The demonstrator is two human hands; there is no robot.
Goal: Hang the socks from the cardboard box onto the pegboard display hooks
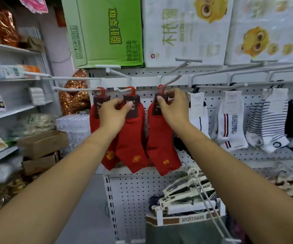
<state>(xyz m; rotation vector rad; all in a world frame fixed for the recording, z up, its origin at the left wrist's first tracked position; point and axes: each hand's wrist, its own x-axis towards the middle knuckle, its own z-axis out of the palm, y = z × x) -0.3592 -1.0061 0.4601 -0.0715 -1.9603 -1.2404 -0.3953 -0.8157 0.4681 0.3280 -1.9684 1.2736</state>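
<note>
Three pairs of red cotton socks with dark cardboard header cards hang side by side at the far white perforated pegboard (pixel 130 199). The left hand (pixel 113 114) pinches the header of the middle red pair (pixel 133 138) between thumb and fingers. The right hand (pixel 173 107) pinches the header of the right red pair (pixel 161 147) the same way. The left red pair (pixel 94 124) hangs from a white wire hook (pixel 75 89), and the middle pair overlaps its lower part. Only a narrow strip of pegboard shows between the middle and right pairs. White socks with paper labels (pixel 230 124) hang just right of the right hand, leaving little room on that side. Below, a rack of white plastic hangers (pixel 186 207) juts toward the near side. Fingers cover most of both headers. Whether the right pair's red plastic hanger (pixel 160 88) sits on a hook cannot be made out.
</note>
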